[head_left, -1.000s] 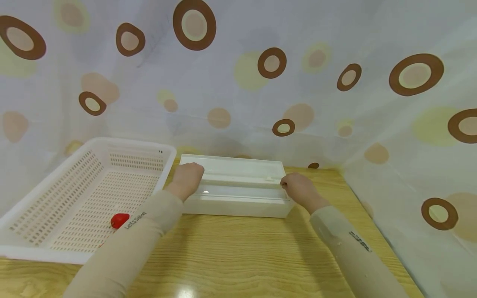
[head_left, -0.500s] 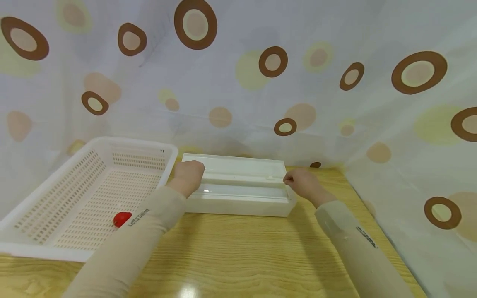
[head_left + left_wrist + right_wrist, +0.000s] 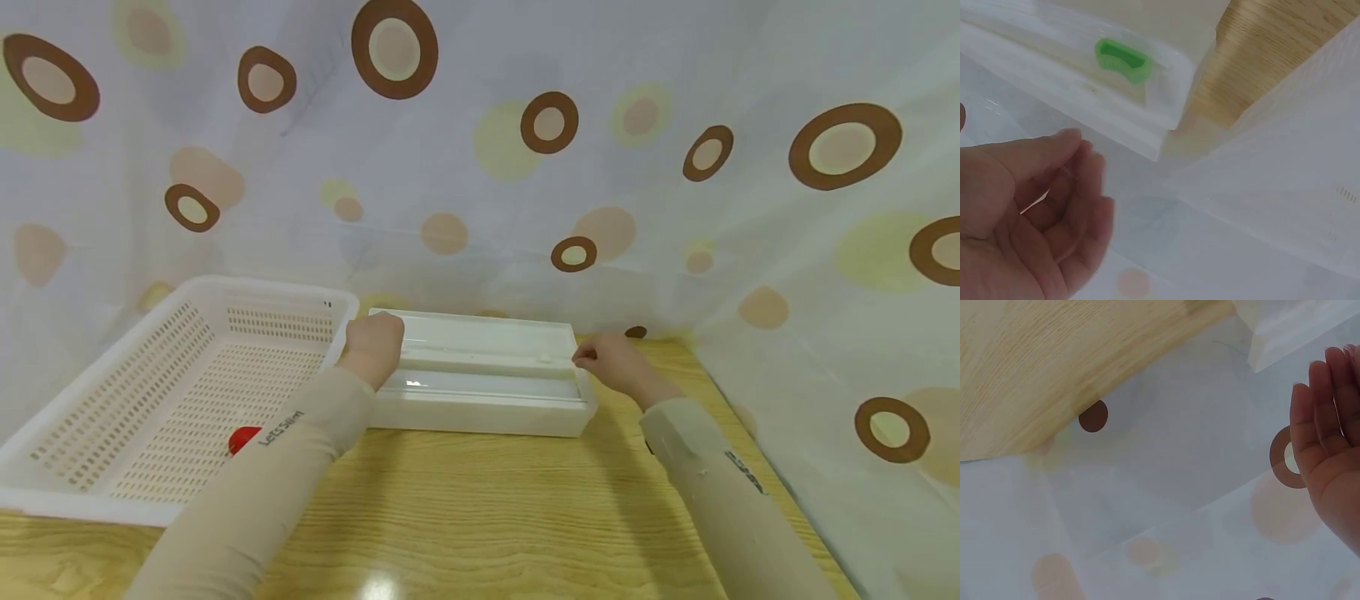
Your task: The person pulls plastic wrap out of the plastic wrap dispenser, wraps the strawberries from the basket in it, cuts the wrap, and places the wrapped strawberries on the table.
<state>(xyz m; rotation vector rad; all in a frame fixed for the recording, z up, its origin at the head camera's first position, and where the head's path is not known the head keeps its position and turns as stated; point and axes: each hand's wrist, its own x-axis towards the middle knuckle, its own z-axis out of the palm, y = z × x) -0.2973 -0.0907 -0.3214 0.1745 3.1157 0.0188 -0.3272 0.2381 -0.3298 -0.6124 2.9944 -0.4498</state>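
Observation:
A long white box (image 3: 480,417) with its lid (image 3: 487,329) raised at the back lies on the table; a white bar crosses its length. My left hand (image 3: 375,342) is over the box's left end. In the left wrist view its thumb tip meets the index finger, the other fingers bend, and a green clip (image 3: 1124,61) sits on the box near its end. At the box's right end is my right hand (image 3: 611,362), thumb and forefinger together in the head view; the right wrist view shows its fingers fairly straight. I cannot tell whether either hand pinches something thin and clear.
Left of the box stands a white perforated basket (image 3: 277,287), partly covered by my left sleeve. A red round thing (image 3: 243,437) lies inside it. A patterned curtain (image 3: 450,167) closes off the back and right of the wooden table (image 3: 465,500).
My right hand has drawn slightly right, off the box's right corner. My left hand has shifted a little back and left. The box and basket stay put.

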